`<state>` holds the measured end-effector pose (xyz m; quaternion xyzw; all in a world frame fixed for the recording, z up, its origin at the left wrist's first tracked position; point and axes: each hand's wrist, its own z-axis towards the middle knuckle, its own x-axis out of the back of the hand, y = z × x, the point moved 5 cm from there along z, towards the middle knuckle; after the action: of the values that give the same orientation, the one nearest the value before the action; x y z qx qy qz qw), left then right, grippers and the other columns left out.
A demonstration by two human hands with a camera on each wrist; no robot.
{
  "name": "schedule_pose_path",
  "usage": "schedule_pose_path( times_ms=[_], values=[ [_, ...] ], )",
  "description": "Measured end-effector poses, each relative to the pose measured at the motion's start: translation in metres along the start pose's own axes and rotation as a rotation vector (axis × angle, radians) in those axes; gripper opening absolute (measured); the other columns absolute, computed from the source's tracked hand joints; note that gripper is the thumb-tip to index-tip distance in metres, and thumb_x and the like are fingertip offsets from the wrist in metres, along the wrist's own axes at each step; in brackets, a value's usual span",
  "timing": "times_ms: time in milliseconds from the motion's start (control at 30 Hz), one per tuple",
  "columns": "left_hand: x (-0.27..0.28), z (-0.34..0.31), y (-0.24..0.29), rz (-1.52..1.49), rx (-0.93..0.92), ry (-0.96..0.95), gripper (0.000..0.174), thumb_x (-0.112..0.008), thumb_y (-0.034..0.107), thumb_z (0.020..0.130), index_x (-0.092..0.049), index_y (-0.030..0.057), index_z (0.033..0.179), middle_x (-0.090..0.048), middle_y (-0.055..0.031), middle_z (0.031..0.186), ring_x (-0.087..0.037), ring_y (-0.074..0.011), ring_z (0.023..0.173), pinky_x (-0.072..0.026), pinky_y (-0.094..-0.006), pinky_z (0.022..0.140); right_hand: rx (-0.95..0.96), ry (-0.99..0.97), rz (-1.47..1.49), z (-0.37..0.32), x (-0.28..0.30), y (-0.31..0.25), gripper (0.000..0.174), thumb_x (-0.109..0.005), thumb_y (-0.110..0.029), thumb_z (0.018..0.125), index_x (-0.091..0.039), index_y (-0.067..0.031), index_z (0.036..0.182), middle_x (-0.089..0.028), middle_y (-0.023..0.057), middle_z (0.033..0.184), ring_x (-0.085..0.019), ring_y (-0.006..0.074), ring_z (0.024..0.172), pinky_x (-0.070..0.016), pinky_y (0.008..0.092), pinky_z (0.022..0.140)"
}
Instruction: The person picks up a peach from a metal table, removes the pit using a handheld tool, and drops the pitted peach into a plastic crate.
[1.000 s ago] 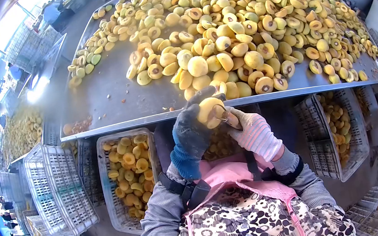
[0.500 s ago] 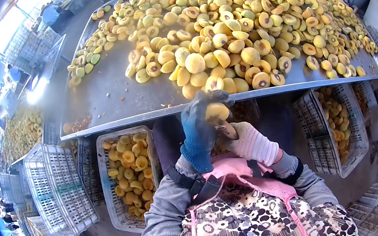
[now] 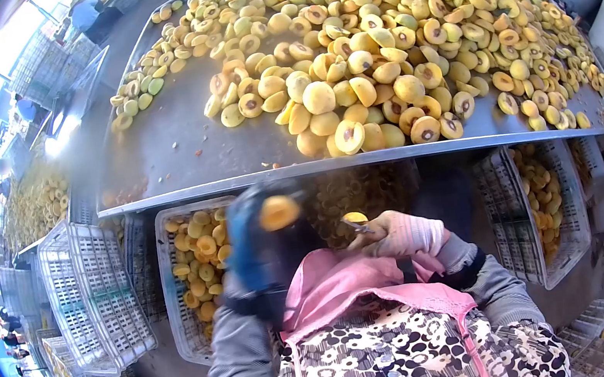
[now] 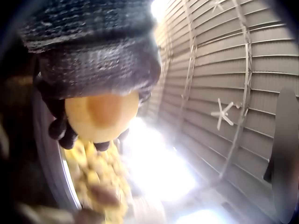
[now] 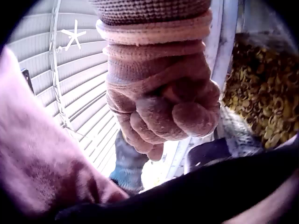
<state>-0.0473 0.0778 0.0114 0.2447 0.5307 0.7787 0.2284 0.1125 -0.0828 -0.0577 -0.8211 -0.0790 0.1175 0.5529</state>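
Head view, left to right: crate (image 3: 175,309) of fruit left of centre, lower half of frame. Its upper right part is covered by the left hand (image 3: 250,231), which is blurred. Left hand grips one fruit half (image 3: 279,213); left wrist view backs that up, fingers wrapped round it. Half is roundish, no long axis I'd call.

Key relation, my read: crate sits just lower left of the held half, left hand much the nearer one. Can't tell if the half is already above the crate rim; depth unclear.

Hands are apart, dark gap between, blurred fruit pieces (image 3: 364,183) under the table edge. Right hand (image 3: 406,234) right of centre, fingers curled round a slim tool (image 3: 364,227), axis pointing up-left in frame; yellow scrap (image 3: 355,217) at the tip. Table (image 3: 187,151) with fruit pile (image 3: 374,45) fills upper frame, beyond both hands. Second crate (image 3: 509,243) at right, apart from right hand.
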Motion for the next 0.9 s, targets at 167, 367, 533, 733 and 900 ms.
schedule_pose_path(
  times_ms=[167,367,533,733,900],
  values=[
    [0.091,-0.020,-0.018,1.363,0.022,0.143,0.025,-0.072,0.024,0.078,-0.068,0.0086,0.097,-0.069,-0.0096,0.087,-0.066,-0.0273,0.083,-0.0503,-0.0382,0.076,-0.527,0.243,-1.088,0.006,0.061,0.063,0.033,-0.049,-0.028,0.089,-0.067,-0.0054,0.104,-0.067,0.0211,0.092,-0.064,0.0365,0.092,-0.0505,0.0437,0.079],
    [-0.059,0.088,-0.063,1.095,0.102,-0.213,0.047,-0.074,0.036,0.073,-0.058,0.0071,0.107,-0.065,-0.0165,0.098,-0.062,-0.0360,0.095,-0.0483,-0.0436,0.083,-0.344,0.460,-0.948,0.007,0.057,0.060,0.026,-0.052,-0.029,0.088,-0.066,-0.0073,0.090,-0.066,0.0193,0.080,-0.063,0.0392,0.080,-0.0497,0.0463,0.071],
    [-0.057,0.121,-0.098,1.108,0.433,-0.335,0.060,-0.078,0.041,0.065,-0.054,0.0063,0.108,-0.064,-0.0194,0.102,-0.064,-0.0347,0.097,-0.0507,-0.0446,0.083,-0.297,0.480,-0.894,0.002,0.053,0.065,0.024,-0.056,-0.030,0.085,-0.065,-0.0078,0.091,-0.066,0.0189,0.079,-0.063,0.0389,0.079,-0.0493,0.0464,0.070],
    [-0.008,0.096,-0.110,0.146,0.481,-0.060,0.052,-0.070,0.034,0.076,-0.053,0.0016,0.113,-0.063,-0.0130,0.107,-0.065,-0.0299,0.094,-0.0524,-0.0446,0.082,-0.139,0.627,-0.769,-0.004,0.057,0.023,0.026,-0.059,-0.028,0.085,-0.064,-0.0079,0.100,-0.065,0.0203,0.080,-0.064,0.0360,0.075,-0.0503,0.0429,0.070],
    [-0.020,0.070,-0.047,-0.681,0.328,-0.017,0.045,-0.061,0.025,0.087,-0.049,-0.0020,0.121,-0.060,-0.0130,0.112,-0.063,-0.0264,0.095,-0.0537,-0.0382,0.082,0.139,0.718,-0.430,-0.003,0.041,-0.048,0.033,-0.064,-0.025,0.083,-0.062,-0.0089,0.112,-0.063,0.0164,0.072,-0.063,0.0294,0.059,-0.0500,0.0365,0.058]
  ],
)
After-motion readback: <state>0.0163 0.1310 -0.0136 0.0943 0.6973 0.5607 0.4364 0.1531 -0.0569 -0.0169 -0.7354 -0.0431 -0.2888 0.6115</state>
